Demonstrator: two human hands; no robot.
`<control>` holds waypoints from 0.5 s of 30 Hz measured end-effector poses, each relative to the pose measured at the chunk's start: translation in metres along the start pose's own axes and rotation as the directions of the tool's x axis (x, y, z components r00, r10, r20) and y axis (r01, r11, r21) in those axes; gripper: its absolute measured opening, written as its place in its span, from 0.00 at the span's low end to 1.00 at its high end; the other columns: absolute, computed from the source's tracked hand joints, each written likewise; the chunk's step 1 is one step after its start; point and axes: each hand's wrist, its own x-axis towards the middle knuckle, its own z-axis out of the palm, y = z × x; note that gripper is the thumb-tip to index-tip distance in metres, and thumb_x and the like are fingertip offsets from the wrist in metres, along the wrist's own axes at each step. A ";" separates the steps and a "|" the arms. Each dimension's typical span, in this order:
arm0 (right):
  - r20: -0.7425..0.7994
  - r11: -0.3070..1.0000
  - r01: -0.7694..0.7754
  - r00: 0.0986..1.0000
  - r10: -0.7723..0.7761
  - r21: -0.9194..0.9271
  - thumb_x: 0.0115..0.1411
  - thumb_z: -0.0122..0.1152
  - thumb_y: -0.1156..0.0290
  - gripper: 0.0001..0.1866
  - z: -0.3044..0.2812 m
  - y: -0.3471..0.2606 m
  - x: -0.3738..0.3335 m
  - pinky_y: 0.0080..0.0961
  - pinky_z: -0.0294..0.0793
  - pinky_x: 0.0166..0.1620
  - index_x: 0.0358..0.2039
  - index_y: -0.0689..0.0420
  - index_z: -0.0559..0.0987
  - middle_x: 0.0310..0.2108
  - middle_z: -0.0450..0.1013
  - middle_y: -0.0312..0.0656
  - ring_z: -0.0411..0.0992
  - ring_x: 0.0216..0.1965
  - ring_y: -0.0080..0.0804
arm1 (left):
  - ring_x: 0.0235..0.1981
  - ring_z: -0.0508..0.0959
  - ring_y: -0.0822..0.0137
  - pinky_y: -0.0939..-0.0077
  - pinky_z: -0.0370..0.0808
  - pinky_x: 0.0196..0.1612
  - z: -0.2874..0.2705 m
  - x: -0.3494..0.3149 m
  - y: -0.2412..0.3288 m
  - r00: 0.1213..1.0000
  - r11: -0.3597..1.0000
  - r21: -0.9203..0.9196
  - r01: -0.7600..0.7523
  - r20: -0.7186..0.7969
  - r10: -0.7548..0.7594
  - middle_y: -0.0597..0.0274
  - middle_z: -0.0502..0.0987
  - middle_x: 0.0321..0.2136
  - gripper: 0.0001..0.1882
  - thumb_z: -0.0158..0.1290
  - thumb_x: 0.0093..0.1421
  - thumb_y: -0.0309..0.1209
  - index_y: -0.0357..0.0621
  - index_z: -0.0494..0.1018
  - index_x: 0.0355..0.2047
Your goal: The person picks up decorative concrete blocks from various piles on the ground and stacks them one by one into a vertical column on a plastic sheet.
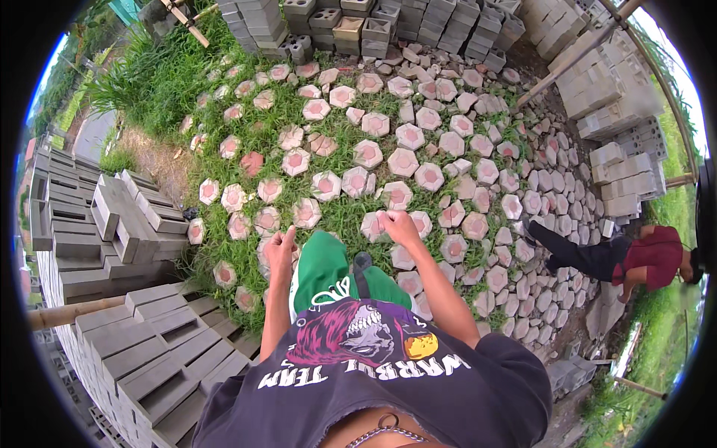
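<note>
My left hand (279, 252) hangs in front of my left thigh, its fingers curled in and the thumb pointing forward. Nothing shows in its grasp. On the other side, my right hand (399, 227) is raised a little ahead of my right thigh, also with curled fingers and no object visible in it. Both hands are apart from the ground, above hexagonal paving stones (306, 213) with reddish centres set among grass. From my view, another pale hexagonal paver (371, 226) lies partly behind my right fingertips. Green shorts (323, 270) show between my forearms.
Grey concrete blocks (160, 336) are stacked at the left, with more block stacks (448, 26) at the far side and pale ones (609, 82) at the right. A bamboo pole (556, 73) slants there. A person in a dark red shirt (657, 257) bends at the right.
</note>
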 end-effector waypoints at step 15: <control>-0.097 0.946 -0.219 0.964 0.247 0.238 0.60 0.57 0.61 0.15 -0.005 -0.008 0.300 0.21 0.71 0.31 0.32 0.62 0.77 0.25 0.76 0.38 0.72 0.24 0.21 | 0.26 0.75 0.72 0.76 0.71 0.33 0.136 0.322 0.111 0.894 0.992 -0.002 0.129 0.432 -0.115 0.62 0.77 0.24 0.24 0.41 0.67 0.44 0.38 0.74 0.24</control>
